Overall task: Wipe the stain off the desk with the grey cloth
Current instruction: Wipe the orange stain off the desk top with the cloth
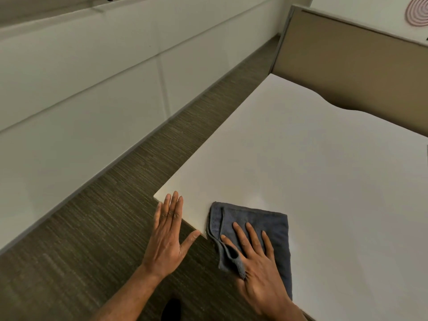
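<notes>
A folded grey cloth [254,222] lies on the white desk [312,172] near its front left corner, partly hanging over the front edge. My right hand [257,262] presses flat on the cloth, fingers spread, with a fold of cloth wrapped over the thumb. My left hand [168,235] rests flat and open at the desk's corner, fingertips on the surface and thumb touching the front edge. No stain shows on the visible desk surface.
A tan partition panel [352,66] stands along the desk's far edge. Dark striped carpet [111,228] runs to the left, bordered by a white wall [69,89]. A pink spiral mat [416,10] lies on the neighbouring desk at top right.
</notes>
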`<state>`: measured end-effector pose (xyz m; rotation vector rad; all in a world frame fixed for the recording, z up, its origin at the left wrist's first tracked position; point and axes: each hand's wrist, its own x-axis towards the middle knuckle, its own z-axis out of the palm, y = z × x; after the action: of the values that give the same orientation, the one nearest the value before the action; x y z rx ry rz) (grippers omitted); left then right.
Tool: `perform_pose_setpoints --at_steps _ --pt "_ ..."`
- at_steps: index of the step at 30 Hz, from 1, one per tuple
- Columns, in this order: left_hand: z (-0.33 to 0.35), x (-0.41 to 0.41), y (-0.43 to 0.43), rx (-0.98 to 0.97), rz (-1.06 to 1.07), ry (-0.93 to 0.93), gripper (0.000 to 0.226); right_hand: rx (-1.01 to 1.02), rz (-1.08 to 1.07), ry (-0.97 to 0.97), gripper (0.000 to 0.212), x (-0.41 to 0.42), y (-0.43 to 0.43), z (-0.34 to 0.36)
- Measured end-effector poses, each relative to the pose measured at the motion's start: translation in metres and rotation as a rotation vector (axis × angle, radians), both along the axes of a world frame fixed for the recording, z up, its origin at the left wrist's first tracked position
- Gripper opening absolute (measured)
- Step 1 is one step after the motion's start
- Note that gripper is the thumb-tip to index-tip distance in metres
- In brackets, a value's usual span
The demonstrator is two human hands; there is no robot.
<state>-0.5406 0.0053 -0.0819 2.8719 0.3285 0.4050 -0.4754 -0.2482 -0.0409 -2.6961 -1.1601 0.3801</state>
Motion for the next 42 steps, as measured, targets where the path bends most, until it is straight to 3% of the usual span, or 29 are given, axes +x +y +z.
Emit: perform_pose_setpoints --at_steps 22,42 --pt "-0.009 0.007 -0.037 -0.036 0.096 0.015 0.088 0.002 -0.288 -0.027 0.071 0.091 0.079 0.001" --pt "-0.004 -0.006 -0.062 -0.058 0.069 0.017 0.083 -0.016 -0.293 -0.066 0.071 0.040 -0.008 -0.010"
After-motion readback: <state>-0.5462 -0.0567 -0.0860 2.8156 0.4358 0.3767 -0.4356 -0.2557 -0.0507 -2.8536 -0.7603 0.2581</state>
